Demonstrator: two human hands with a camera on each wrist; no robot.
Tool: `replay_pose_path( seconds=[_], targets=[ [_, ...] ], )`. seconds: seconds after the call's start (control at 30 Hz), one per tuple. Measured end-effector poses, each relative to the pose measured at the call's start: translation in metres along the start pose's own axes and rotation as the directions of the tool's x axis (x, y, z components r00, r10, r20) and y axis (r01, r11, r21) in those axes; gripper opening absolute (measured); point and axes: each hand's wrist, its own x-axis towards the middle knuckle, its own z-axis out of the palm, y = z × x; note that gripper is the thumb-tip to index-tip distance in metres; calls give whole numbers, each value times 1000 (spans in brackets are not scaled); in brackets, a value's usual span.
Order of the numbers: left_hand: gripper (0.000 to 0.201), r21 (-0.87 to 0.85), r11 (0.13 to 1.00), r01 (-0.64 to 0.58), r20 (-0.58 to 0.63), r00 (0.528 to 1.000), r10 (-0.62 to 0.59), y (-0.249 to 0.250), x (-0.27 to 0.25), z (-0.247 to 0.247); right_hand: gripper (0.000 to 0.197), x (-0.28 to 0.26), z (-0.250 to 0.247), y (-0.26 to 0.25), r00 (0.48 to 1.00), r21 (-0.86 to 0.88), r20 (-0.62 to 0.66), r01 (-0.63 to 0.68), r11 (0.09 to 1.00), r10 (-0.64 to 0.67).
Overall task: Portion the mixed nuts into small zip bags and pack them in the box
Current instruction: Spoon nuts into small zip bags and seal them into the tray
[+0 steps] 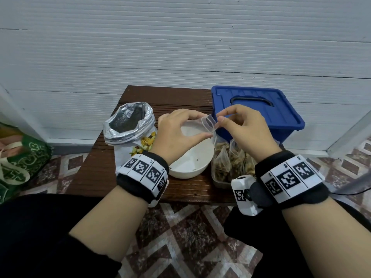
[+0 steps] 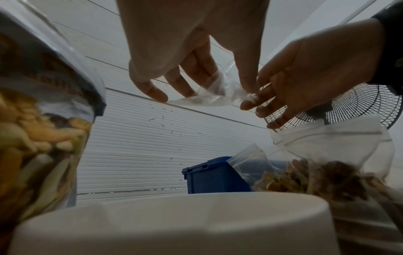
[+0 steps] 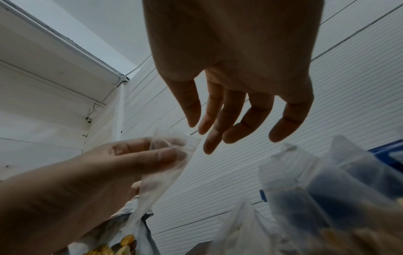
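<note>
A small clear zip bag (image 1: 207, 123) hangs empty above a white bowl (image 1: 200, 169) that holds only a few crumbs. My left hand (image 1: 203, 126) pinches the bag's left side between thumb and fingers. My right hand (image 1: 219, 118) brings thumb and forefinger together at the bag's right lip. From the left wrist, the bag (image 2: 209, 96) spans both hands. The open foil bag of mixed nuts (image 1: 128, 125) stands left of the bowl. Several filled zip bags (image 1: 222, 157) stand in a clear box (image 1: 220, 182) at the right.
A blue lidded box (image 1: 259, 109) with a black handle sits behind the clear box. The small dark wooden table (image 1: 96, 173) stands against a white panelled wall. A green bag (image 1: 20, 163) lies on the tiled floor at left. A fan (image 2: 338, 107) stands at right.
</note>
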Motion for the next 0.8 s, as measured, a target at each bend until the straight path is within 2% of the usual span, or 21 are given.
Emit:
replay_pose_path(
  seconds=[0.13,0.3,0.57,0.8],
  targets=[
    [34,-33,999,40,-35,999,-41,3,-1,-5,6,-1,1,-2,998,40,-58,15,999,-13],
    [34,-82,993,88,-92,991,-95,6,-4,-23,5,0,7,-9,993,-28,-90,72,997,-74],
    [35,4,987,159,-145,977,-157,11,-10,-81,10,10,42,-36,996,27,-44,83,996,-82],
    [28,34,949,312,-313,905,-287,-11,-12,-136,13,26,92,-57,992,-12,84,91,996,-90]
  ],
)
